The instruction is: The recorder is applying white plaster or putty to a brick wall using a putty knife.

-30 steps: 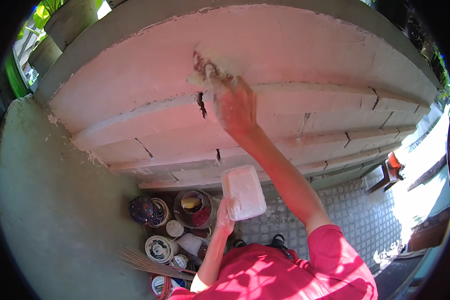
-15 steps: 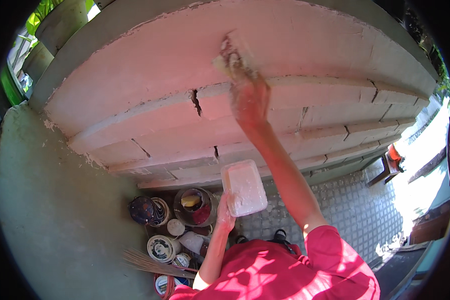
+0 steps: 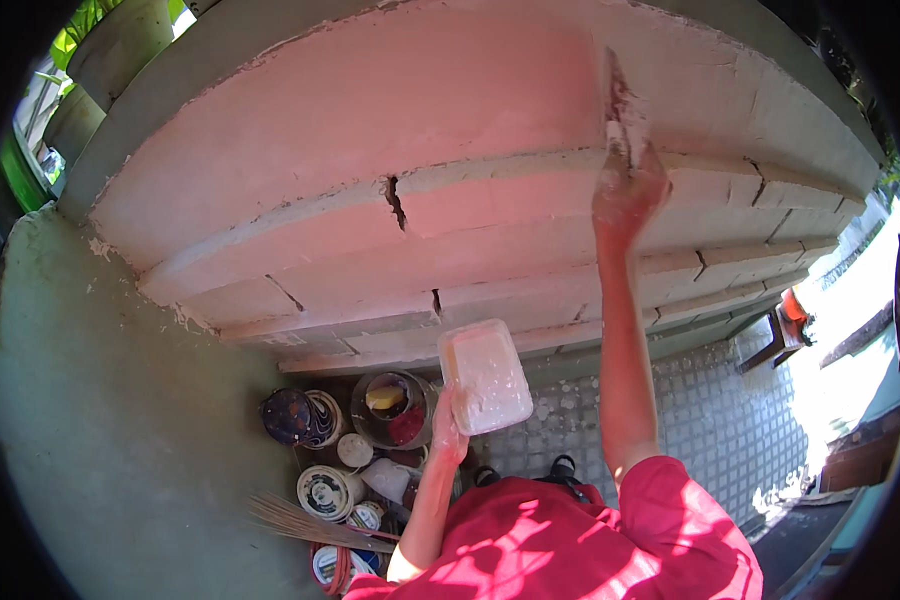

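Note:
My right hand (image 3: 630, 195) is raised on a stretched arm against the pinkish wall (image 3: 370, 120). Its fingers close round a putty knife (image 3: 620, 110) smeared with white paste, blurred by motion and seen nearly edge-on. Whether the blade touches the wall I cannot tell. Lower down, my left hand (image 3: 450, 425) grips the near left side of a white rectangular plastic tub (image 3: 485, 378). Whitish paste coats the inside of the tub. Horizontal ledges (image 3: 500, 170) and dark cracks (image 3: 396, 203) run across the wall beneath the knife.
Several paint buckets (image 3: 327, 493), a clear round basin (image 3: 388, 410) and a stick broom (image 3: 320, 525) crowd the floor at lower left. A green side wall (image 3: 120, 400) bounds the left. Patterned tiles (image 3: 710, 420) cover the floor; a small wooden stool (image 3: 770, 345) stands at right.
My right hand has swept the putty knife to the right along the upper wall, and the blade has turned more edge-on. The left hand and tub stay nearly in place.

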The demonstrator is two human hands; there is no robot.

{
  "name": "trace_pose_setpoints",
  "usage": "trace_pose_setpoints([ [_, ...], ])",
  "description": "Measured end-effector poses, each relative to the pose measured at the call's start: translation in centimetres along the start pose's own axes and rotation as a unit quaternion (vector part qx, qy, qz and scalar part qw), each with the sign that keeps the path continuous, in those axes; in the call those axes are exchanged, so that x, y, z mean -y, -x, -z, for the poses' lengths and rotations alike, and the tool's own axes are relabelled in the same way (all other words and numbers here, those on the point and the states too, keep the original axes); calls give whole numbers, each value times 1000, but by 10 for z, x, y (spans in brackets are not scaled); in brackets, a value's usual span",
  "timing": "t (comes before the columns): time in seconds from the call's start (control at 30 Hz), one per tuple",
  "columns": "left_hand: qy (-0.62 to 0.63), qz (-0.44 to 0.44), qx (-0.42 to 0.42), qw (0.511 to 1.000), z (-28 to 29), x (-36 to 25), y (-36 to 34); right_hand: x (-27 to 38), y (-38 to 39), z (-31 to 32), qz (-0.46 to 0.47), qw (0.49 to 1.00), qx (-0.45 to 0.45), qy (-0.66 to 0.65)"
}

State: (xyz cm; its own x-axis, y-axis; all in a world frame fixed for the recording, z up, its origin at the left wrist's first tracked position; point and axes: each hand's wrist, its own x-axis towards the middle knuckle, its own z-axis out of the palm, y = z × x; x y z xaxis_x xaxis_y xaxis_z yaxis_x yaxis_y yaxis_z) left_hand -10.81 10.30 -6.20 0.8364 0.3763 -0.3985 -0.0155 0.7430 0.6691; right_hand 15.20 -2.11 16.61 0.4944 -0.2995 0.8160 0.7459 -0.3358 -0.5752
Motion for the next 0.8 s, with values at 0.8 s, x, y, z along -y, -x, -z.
trace_pose_setpoints([
  [0.8,3,2,27,1000,-15,7,-10,47,-11,-52,104,989,11,105],
])
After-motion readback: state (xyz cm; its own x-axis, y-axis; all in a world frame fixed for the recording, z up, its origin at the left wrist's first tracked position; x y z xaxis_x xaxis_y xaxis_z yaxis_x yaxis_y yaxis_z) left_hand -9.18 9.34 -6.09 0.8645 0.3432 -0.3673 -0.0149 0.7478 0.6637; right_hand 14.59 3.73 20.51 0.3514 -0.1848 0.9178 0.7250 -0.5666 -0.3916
